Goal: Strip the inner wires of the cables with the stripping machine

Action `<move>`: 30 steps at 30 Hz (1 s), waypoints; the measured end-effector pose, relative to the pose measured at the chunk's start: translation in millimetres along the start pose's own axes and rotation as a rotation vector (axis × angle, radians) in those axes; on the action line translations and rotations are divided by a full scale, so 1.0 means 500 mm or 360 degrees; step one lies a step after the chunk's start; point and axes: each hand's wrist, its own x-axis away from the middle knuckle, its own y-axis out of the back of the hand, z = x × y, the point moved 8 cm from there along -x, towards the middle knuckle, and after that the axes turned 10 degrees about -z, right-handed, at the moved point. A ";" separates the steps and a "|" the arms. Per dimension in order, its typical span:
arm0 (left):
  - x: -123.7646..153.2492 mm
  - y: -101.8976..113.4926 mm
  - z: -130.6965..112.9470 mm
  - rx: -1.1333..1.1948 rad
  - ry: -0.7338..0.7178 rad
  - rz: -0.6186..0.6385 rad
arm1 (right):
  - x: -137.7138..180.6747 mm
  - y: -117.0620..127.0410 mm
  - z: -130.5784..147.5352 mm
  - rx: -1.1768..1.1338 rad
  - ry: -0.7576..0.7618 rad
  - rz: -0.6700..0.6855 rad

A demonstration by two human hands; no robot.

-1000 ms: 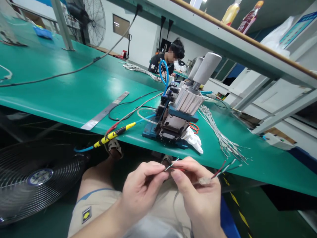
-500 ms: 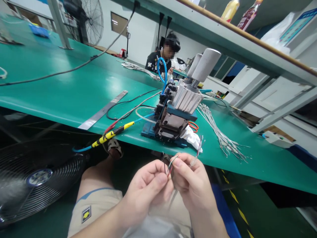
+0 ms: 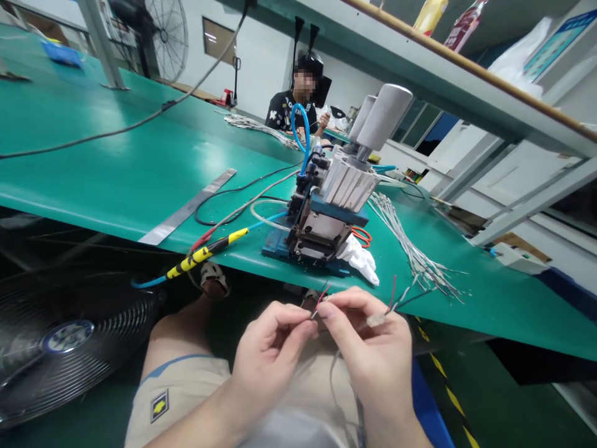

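Currently, the wires [image 3: 321, 298] are located between the 2 hands, above the lap [image 3: 191, 392] and in front of the near edge of the bench [image 3: 116, 171]. The left hand [image 3: 275, 342] is closed to a pinch: thumb and index finger bear on the wires, with the other fingers curled behind. The right hand [image 3: 375, 351] is likewise nearly closed, its thumb and index finger gripping the wires just beside the left fingertips. At least 1 red strand projects upward between the hands (the exact strand count is hidden by the fingers). A translucent sleeve [image 3: 377, 319] sits at the right hand's fingers; red, pale and dark leads [image 3: 405, 297] fan out above it. A grey cable [image 3: 333, 373] hangs below the same hand. Beyond the hands, the press [image 3: 326, 218] stands on the bench, with 2 grey cylinders [image 3: 389, 118] on top and a blue hose [image 3: 306, 140] looped at its left. White cloth [image 3: 361, 258] lies against its right base. To the right lies a bundle [image 3: 415, 252] of grey cables; to the left, a ruler [image 3: 189, 207] reaches the bench edge. A co-worker [image 3: 282, 111] sits behind the bench. A fan [image 3: 69, 336] stands at lower left.
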 end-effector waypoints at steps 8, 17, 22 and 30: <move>-0.014 0.003 0.000 0.0106 0.0137 -0.0108 | 0.013 -0.005 0.016 0.0127 0.0342 0.0039; 0.003 -0.050 0.000 0.0716 0.0743 0.0352 | 0.002 -0.007 -0.044 -0.0092 0.0018 0.0132; 0.012 -0.069 0.006 0.0844 0.0882 0.0539 | -0.005 -0.019 -0.063 -0.0167 -0.0193 0.0267; -0.002 -0.042 0.017 0.0663 0.0790 0.0302 | 0.007 0.030 -0.032 -0.0048 0.0045 -0.0267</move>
